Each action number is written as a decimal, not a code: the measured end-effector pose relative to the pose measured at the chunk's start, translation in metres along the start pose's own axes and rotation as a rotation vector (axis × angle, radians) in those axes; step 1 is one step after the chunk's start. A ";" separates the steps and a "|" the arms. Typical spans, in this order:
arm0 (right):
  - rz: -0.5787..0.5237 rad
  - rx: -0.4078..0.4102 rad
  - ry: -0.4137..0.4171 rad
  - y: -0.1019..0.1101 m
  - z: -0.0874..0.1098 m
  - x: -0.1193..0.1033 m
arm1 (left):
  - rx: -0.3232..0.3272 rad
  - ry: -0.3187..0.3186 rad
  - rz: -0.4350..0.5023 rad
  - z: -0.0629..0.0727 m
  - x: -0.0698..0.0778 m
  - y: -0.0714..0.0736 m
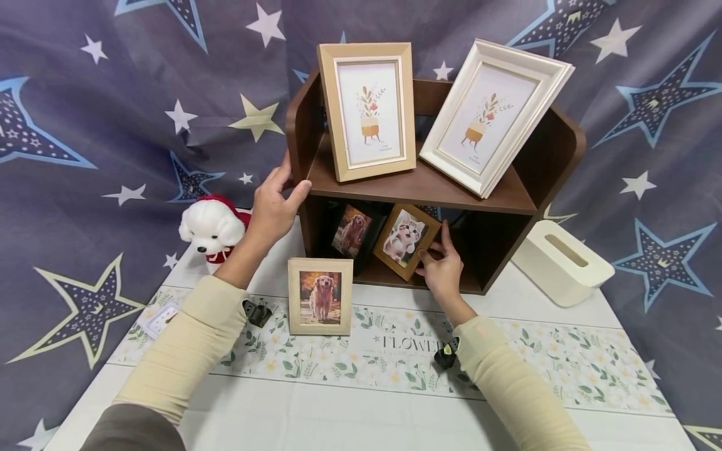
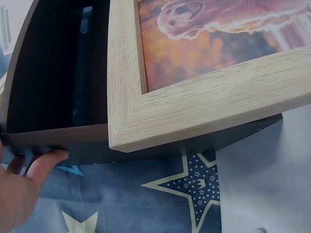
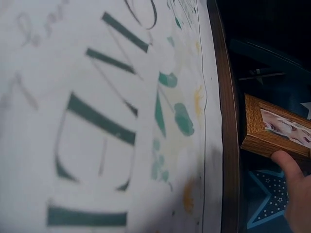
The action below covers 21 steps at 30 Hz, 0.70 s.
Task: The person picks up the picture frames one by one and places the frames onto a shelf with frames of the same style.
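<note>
Shelf [image 1: 418, 190]: dark brown, it is standing on the far part of the table [image 1: 271, 410], two levels facing the person.
Kitten frame [image 1: 403, 240]: this brown wooden piece is tilting inside the lower compartment, near the front edge, its upper end leaning right; whether its bottom is touching the compartment floor, I cannot tell.
Right hand [image 1: 443, 266]: thumb and fingers are closing in a narrow pinch on the right edge of the kitten frame.
Left hand [image 1: 274, 207]: it is gripping the left side of the shelf, thumb lying by the front edge, fingers bending along the outer face.
Dark frame [image 1: 352, 232]: it is standing in the lower compartment, left of the kitten frame, displaying a dog photo.
Top level: a tan frame [image 1: 369, 113] is standing on the left, and a white frame [image 1: 496, 119] is tilting to the right beside it.
Pale frame [image 1: 320, 296]: with another dog photo, it is standing upright on the near side of the shelf, toward the left.
Flanks: a plush dog [image 1: 211, 227] is sitting on the left, and a cream tissue box [image 1: 564, 263] is lying on the right.
Runner [image 1: 389, 369]: floral, it is crossing the table on the near side of the shelf.
</note>
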State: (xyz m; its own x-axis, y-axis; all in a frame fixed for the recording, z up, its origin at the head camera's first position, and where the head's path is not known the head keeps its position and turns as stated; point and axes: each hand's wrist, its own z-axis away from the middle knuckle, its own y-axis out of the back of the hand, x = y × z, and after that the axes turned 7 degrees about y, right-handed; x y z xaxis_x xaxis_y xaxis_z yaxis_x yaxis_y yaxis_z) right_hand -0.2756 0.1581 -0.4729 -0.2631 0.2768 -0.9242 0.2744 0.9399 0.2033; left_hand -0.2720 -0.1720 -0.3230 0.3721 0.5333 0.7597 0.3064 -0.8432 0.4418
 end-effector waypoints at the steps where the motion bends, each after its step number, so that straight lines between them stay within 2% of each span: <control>1: -0.002 0.000 -0.003 0.000 0.000 0.000 | 0.000 -0.003 0.000 0.000 0.000 0.000; 9: -0.007 -0.012 -0.015 -0.005 -0.004 -0.001 | 0.019 -0.029 -0.027 -0.001 -0.002 -0.001; 21: 0.010 -0.018 -0.019 -0.007 -0.007 0.000 | 0.011 -0.028 -0.007 0.000 -0.001 -0.001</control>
State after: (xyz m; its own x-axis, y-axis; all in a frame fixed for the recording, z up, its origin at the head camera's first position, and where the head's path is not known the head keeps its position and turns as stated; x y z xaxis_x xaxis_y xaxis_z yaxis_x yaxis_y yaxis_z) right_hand -0.2840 0.1534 -0.4723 -0.2425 0.2823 -0.9282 0.2600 0.9406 0.2181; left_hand -0.2727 -0.1717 -0.3238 0.3946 0.5411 0.7427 0.3184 -0.8387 0.4418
